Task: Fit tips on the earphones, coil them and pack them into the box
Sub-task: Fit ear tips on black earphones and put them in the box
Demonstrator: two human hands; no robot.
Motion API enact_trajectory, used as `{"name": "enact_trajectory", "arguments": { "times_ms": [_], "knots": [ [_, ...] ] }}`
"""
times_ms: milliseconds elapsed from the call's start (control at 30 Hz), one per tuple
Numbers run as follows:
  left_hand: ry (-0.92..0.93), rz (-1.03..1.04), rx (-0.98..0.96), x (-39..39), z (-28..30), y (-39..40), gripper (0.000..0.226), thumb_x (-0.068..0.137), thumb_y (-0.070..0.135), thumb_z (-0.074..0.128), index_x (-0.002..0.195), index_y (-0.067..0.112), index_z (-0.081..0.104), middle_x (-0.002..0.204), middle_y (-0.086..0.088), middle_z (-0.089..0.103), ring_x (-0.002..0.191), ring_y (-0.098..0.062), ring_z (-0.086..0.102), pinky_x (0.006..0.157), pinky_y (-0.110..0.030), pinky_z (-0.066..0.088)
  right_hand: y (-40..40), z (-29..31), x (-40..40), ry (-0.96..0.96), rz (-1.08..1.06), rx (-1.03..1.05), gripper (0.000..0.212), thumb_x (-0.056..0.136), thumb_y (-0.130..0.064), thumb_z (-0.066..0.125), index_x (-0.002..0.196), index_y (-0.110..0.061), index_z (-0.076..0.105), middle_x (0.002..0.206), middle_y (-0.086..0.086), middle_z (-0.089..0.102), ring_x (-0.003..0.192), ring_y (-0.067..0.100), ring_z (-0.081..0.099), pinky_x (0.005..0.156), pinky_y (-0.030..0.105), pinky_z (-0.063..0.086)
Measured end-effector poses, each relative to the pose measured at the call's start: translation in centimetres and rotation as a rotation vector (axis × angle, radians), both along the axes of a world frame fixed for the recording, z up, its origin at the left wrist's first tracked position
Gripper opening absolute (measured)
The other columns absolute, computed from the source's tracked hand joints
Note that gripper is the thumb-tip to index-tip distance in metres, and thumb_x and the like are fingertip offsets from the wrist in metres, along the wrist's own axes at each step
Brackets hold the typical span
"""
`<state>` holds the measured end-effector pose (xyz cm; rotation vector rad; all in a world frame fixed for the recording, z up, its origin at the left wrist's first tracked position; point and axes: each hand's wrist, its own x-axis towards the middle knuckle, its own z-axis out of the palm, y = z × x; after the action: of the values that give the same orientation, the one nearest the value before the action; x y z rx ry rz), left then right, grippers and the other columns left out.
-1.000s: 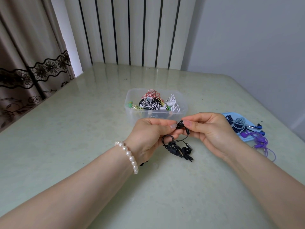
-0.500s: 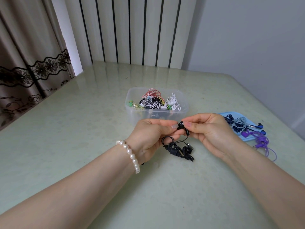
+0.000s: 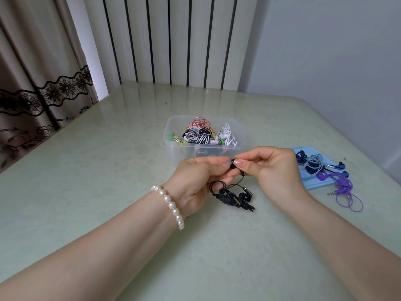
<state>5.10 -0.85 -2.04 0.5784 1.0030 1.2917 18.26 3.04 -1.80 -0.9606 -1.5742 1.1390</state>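
Note:
A black pair of earphones (image 3: 231,196) hangs in a loose bundle just above the table, between both hands. My left hand (image 3: 196,181) and my right hand (image 3: 274,168) both pinch one black earbud (image 3: 234,165) at their fingertips, right in front of the clear plastic box (image 3: 173,148). The other earbud dangles below beside the plug. Inside the box lie several coiled earphones in red, white, green and black-and-white stripes.
A light blue lid (image 3: 312,183) lies to the right with dark blue and grey earphones (image 3: 312,164) on it. Purple earphones (image 3: 340,183) spill off its front edge onto the pale green table (image 3: 97,181). A curtain hangs at the left.
Both hands stay pinched on the same earbud, with only slight shifts of the fingertips. The black bundle hangs in the same place.

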Motion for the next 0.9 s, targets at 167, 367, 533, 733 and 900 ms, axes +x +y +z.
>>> {"name": "enact_trajectory", "arguments": {
  "times_ms": [167, 367, 533, 733, 900],
  "knots": [
    [-0.027, 0.016, -0.015, 0.2, 0.1, 0.0, 0.016, 0.084, -0.007, 0.054, 0.096, -0.004, 0.063, 0.07, -0.014, 0.071, 0.054, -0.015, 0.067, 0.04, -0.013, 0.043, -0.3, -0.6, -0.2, -0.138, -0.141, 0.299, 0.034, 0.07, 0.007, 0.071, 0.065, -0.026, 0.066, 0.066, -0.003, 0.058, 0.059, 0.003, 0.059, 0.062, 0.01, 0.045],
    [-0.035, 0.029, -0.018, 0.1, 0.0, 0.1, 0.021, 0.084, -0.004, 0.055, 0.103, -0.005, 0.064, 0.077, -0.016, 0.071, 0.053, -0.014, 0.067, 0.042, -0.016, 0.044, -0.3, 0.0, -0.1, -0.032, -0.08, 0.19, 0.026, 0.071, 0.008, 0.07, 0.068, -0.018, 0.069, 0.062, -0.004, 0.064, 0.056, 0.002, 0.061, 0.061, 0.012, 0.05],
    [-0.109, -0.021, -0.012, -0.1, 0.1, 0.2, 0.023, 0.083, -0.004, 0.055, 0.105, -0.004, 0.063, 0.079, -0.015, 0.072, 0.059, -0.012, 0.069, 0.047, -0.016, 0.052, 0.5, 0.6, 1.1, 0.176, 0.097, -0.247, 0.008, 0.066, -0.007, 0.066, 0.073, -0.008, 0.069, 0.064, 0.003, 0.07, 0.058, 0.011, 0.064, 0.054, 0.02, 0.052],
    [-0.058, -0.024, 0.12, 0.1, 0.0, 0.1, 0.013, 0.075, -0.004, 0.059, 0.085, 0.0, 0.067, 0.064, -0.01, 0.07, 0.052, -0.011, 0.065, 0.047, -0.015, 0.05, 0.7, 0.6, 0.9, 0.364, 0.251, -0.52, 0.018, 0.051, -0.017, 0.07, 0.067, -0.008, 0.073, 0.059, 0.004, 0.066, 0.05, 0.008, 0.059, 0.049, 0.016, 0.049],
    [0.195, 0.075, 0.374, 0.0, -0.4, 0.3, 0.018, 0.062, 0.001, 0.068, 0.08, -0.002, 0.068, 0.065, -0.008, 0.07, 0.059, -0.013, 0.067, 0.059, -0.019, 0.055, 0.6, 0.7, 0.8, 0.431, 0.311, -0.657, 0.028, 0.05, -0.016, 0.07, 0.075, -0.004, 0.068, 0.061, 0.003, 0.061, 0.046, 0.006, 0.054, 0.043, 0.013, 0.045]
  ]
}}
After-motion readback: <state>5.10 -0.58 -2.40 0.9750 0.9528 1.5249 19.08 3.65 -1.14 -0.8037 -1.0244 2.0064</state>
